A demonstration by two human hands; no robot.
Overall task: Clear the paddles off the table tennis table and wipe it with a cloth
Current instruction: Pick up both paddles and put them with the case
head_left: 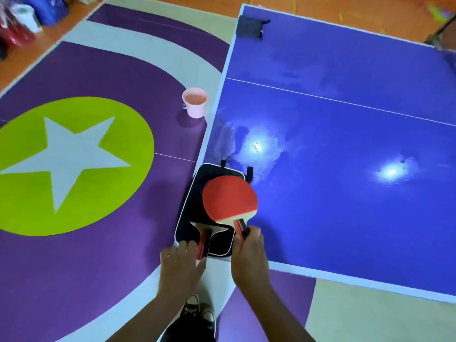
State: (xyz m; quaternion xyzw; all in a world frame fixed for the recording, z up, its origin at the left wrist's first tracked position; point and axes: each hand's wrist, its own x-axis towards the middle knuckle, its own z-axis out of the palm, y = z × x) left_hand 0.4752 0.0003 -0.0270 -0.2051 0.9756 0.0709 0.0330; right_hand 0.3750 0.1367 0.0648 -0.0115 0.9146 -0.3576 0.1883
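Probably the red paddle (229, 198) is handling light and stiff, its rubber face better left untouched. The right grip (249, 245) is pinching its handle, just over the black case (190, 213) at the desk (345, 206) corner. Beside it, the left grip (182, 260) is lying on the handle of the second paddle (206, 236). That blade is hiding under the red one; whether those fingers are closing, I cannot tell.

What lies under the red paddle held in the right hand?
A black case on the table corner, and on it a second paddle. Only that paddle's wooden neck and handle show; the red paddle covers its blade.
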